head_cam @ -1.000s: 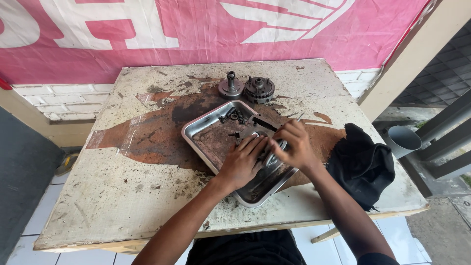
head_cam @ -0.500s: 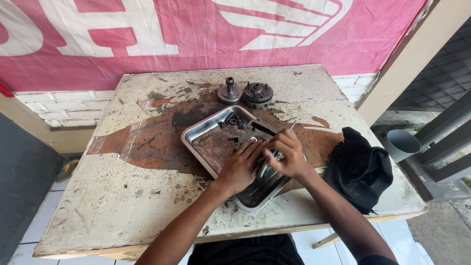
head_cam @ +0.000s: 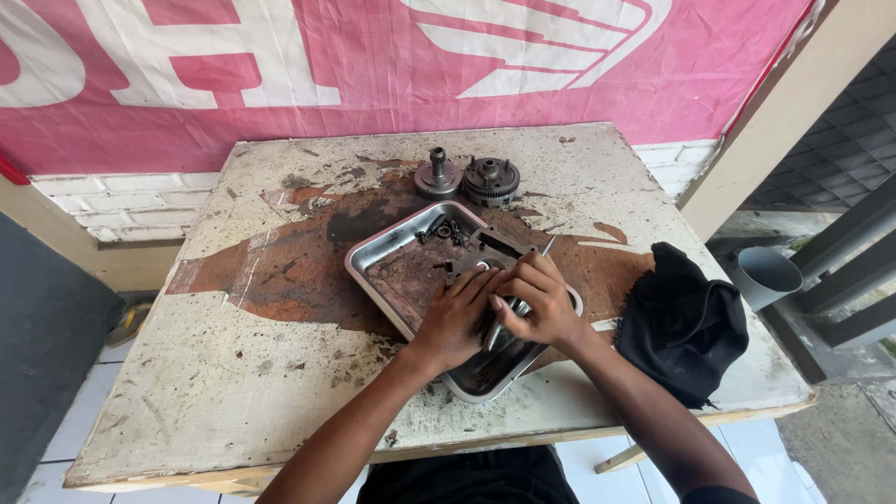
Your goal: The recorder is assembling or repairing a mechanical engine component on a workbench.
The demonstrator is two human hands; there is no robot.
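A dented metal tray (head_cam: 373, 257) lies slantwise on a worn, stained table (head_cam: 233, 373). Both my hands are inside it. My left hand (head_cam: 457, 317) presses flat on a dark metal part in the tray's near half. My right hand (head_cam: 537, 303) grips a slim metal tool (head_cam: 546, 247) whose tip sticks up past my fingers, over the same part. Small bolts and bits (head_cam: 443, 229) lie in the tray's far corner. What sits under my palms is hidden.
Two round gear-like parts stand behind the tray: a hub with a shaft (head_cam: 437, 175) and a toothed drum (head_cam: 492, 179). A black cloth (head_cam: 681, 322) lies at the table's right edge. A pink banner (head_cam: 373, 65) hangs behind; a grey pipe (head_cam: 767, 277) is at right.
Both hands have stayed in the tray, shifting slightly toward its middle. The right hand has turned a little around the tool.
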